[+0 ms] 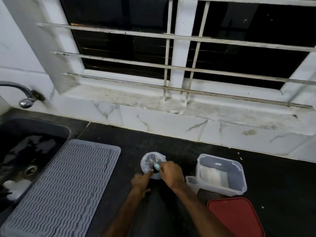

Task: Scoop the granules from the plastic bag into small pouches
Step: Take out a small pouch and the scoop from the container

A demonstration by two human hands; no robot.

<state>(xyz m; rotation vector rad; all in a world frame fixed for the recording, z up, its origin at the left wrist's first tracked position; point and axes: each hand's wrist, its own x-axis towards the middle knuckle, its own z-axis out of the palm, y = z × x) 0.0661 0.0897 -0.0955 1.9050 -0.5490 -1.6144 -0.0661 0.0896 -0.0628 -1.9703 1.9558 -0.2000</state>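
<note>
- Plastic bag: clear film, its mouth gathered into a round opening that faces up. It stands on the black counter, apart from the tiled back edge, between the drying mat and the clear container. Granules inside cannot be made out.
- Teal item: small, teal and dark, at the near side of the bag's mouth. Whether it is a pouch or a scoop cannot be told.
- Right hand: fingers curled, tips closed on the teal item over the mouth.
- Left hand: reaches to the bag's near-left rim. Blur hides whether it pinches the film or only touches it.
- Step in hand, as judged: transfer at the bag's mouth.
  - Steady the rim with the left hand so that the opening does not collapse.
  - Hold the teal item level and low over the opening, so that any spill drops back into the bag and not onto the counter.
  - Move slowly; thin film will likely slump or slide when pushed.
- Clear rectangular container: open, just right of the right hand.
- Small clear cup: just beside the container's near-left corner.
- Red lid: lies toward the counter's near right.
- Grey ridged drying mat: left of the bag and apart from it, alongside the sink at the counter's left end.
</note>
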